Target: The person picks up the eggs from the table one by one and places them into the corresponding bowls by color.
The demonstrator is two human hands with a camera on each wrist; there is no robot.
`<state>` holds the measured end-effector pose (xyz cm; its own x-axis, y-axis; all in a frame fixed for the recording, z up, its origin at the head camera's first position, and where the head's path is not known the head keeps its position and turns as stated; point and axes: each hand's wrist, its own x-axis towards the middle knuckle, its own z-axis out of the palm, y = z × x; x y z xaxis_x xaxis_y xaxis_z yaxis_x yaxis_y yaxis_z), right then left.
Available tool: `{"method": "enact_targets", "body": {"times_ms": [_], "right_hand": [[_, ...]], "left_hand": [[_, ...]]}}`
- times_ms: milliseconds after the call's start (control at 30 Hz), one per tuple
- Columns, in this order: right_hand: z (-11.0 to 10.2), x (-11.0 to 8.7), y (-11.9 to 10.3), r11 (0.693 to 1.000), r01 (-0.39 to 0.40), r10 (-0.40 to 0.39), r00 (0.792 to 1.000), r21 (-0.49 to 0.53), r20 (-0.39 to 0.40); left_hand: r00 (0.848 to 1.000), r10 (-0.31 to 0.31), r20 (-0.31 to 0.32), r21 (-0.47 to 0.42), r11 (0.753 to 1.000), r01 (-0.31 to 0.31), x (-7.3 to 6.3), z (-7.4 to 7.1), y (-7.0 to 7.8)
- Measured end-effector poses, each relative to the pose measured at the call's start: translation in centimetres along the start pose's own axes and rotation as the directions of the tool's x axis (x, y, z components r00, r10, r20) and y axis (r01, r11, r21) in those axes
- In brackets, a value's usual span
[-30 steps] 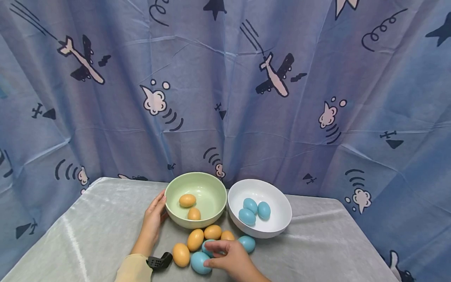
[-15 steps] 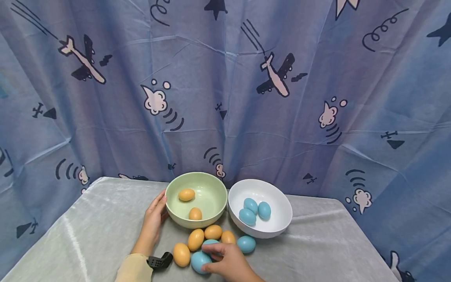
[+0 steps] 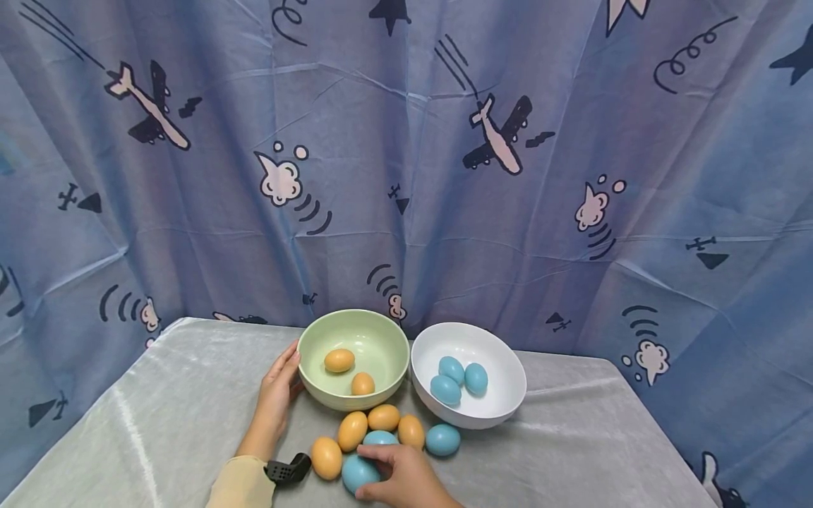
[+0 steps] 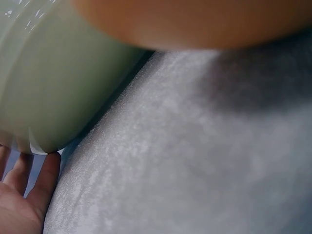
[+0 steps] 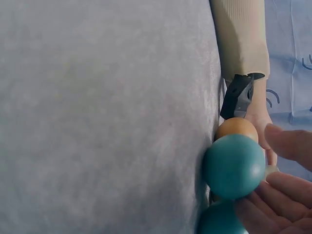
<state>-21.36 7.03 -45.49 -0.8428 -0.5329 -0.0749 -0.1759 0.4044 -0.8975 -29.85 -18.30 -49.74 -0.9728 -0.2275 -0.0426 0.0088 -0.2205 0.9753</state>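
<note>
At the left side of the green bowl [image 3: 353,401], the person's left hand [image 3: 279,384] lies against the outer wall, its fingers extended and touching the bowl without clasping it. A black wrist-worn device [image 3: 288,471] and a beige sleeve [image 3: 241,485] show behind that hand, on the near side of the bowl. Well in front of the bowl, the right hand [image 3: 405,474] has its thumb and forefinger on either side of a blue egg [image 3: 358,474]; the right wrist view leaves the thumb's contact unclear, so I cannot tell whether it grasps the egg. That egg is the nearest of a loose cluster between the bowl and the person. The rest of the cluster is four orange-yellow eggs [image 3: 352,431], a partly covered blue egg [image 3: 380,437] and another blue egg [image 3: 442,439] at the cluster's right end, forward and to the right of the bowl. Inside the green bowl lie two more orange-yellow eggs [image 3: 339,360]. Just beside it, on the right, a white bowl [image 3: 492,413] holds three blue eggs [image 3: 476,379]. A pale grey cloth [image 3: 584,430] lies under the bowl, and a blue airplane-print curtain [image 3: 343,176] hangs behind it.
</note>
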Motion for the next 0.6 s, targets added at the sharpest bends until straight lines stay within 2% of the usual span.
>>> {"method": "enact_targets", "body": {"times_ms": [133, 333, 600], "right_hand": [[0.2, 0.2, 0.1, 0.999, -0.041, 0.042, 0.999, -0.034, 0.011], [0.7, 0.1, 0.4, 0.998, -0.015, 0.017, 1.000, -0.058, 0.023], [1.1, 0.3, 0.7, 1.000, -0.017, 0.018, 1.000, -0.022, 0.024]], "left_hand": [[1.000, -0.001, 0.000, -0.001, 1.000, 0.001, 0.0, 0.0, 0.0], [1.000, 0.001, -0.002, -0.004, 1.000, -0.001, 0.1, 0.0, 0.0], [1.000, 0.009, 0.004, -0.008, 1.000, -0.009, 0.1, -0.1, -0.1]]}}
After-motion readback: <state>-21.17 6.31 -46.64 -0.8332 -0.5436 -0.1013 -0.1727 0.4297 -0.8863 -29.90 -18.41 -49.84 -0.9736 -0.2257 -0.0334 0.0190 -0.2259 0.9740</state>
